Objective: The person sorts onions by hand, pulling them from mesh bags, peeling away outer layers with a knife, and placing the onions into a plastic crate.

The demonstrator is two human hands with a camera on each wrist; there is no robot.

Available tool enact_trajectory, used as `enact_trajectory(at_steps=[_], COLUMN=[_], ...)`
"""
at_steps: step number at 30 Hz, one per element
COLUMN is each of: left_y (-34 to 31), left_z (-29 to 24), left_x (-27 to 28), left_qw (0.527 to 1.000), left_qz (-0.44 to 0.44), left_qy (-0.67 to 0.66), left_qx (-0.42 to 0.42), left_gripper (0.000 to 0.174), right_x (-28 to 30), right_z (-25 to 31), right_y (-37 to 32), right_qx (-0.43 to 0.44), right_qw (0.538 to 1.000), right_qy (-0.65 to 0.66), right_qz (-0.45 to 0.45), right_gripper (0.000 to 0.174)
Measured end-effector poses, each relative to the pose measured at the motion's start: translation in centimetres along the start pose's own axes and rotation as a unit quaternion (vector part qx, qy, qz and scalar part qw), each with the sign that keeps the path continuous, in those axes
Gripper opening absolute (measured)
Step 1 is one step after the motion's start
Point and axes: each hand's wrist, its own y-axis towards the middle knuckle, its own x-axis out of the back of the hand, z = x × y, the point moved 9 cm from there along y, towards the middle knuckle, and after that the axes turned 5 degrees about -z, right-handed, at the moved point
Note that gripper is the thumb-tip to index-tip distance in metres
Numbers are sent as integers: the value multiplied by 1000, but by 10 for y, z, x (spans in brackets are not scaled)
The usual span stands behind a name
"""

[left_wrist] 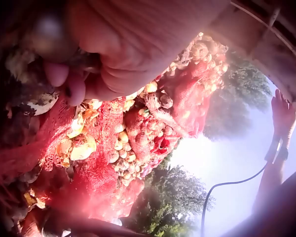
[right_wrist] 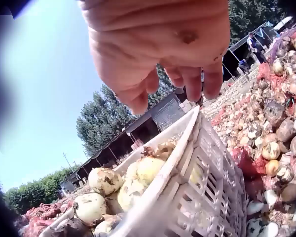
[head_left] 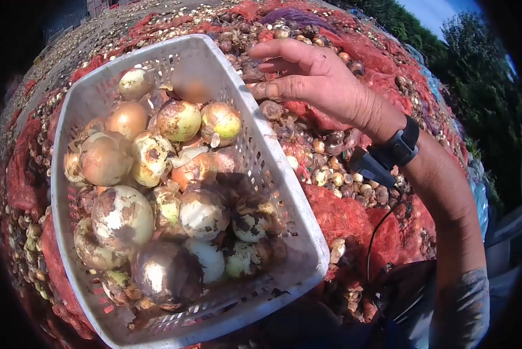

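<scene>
A white plastic basket (head_left: pixel 208 43) full of onions (head_left: pixel 107 158), many with peeling, dirty skins, fills the middle of the head view. Above its far end a motion-blurred onion (head_left: pixel 192 87) shows in mid-air. My right hand (head_left: pixel 313 75) hovers just past the basket's right rim with loosely bent fingers and nothing in them; in the right wrist view this hand (right_wrist: pixel 160 54) hangs over the basket corner (right_wrist: pixel 195 116). Low among the heap, my left hand (left_wrist: pixel 133 44) curls its fingers round a blurred roundish onion (left_wrist: pixel 47 32). The head view does not show the left hand.
Heaps of loose onions (right_wrist: pixel 276 113) and red mesh bags (head_left: pixel 342 215) surround the basket. A purple mesh bag (head_left: pixel 299 16) lies at the back. Sheds (right_wrist: pixel 143 131), trees (right_wrist: pixel 106 116) and a distant person (right_wrist: pixel 254 44) stand beyond. A black cable (head_left: pixel 374 238) hangs below the right wrist.
</scene>
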Motion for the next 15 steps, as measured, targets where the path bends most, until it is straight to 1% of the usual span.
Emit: enact_trajectory(at_steps=[1, 3, 5, 6, 7, 9, 11, 14, 15], left_y=[-6, -5, 18, 38, 43, 51, 52, 64, 68], left_z=[-10, -18, 8, 38, 45, 60, 54, 60, 59], left_x=[0, 4, 4, 5, 4, 3, 2, 2, 4], left_qw=[1000, 998, 994, 987, 988, 985, 986, 982, 980], left_qz=[7, -2, -42, -76, -72, -57, -64, -84, -84], left_qy=[-19, -54, -67, -65, -62, -48, -33, 32, 60], left_qx=[4, 20, 72, 123, 125, 158, 149, 165, 168], left_gripper=[11, 11, 11, 4, 4, 4, 4, 5, 5], right_x=[29, 84, 131, 151, 171, 194, 212, 220, 230], right_z=[-15, -69, -120, -141, -162, -214, -258, -334, -345], right_y=[-9, -42, -94, -127, -160, -225, -300, -387, -393], right_qx=[-37, -142, -252, -277, -298, -295, -414, -436, -434], right_qw=[996, 970, 945, 929, 912, 873, 824, 813, 816], right_qy=[-76, -198, -208, -244, -278, -385, -381, -371, -368], right_qz=[-7, 0, -5, -28, -51, 56, 62, 106, 98], right_gripper=[47, 42, 37, 36, 35, 36, 39, 40, 40])
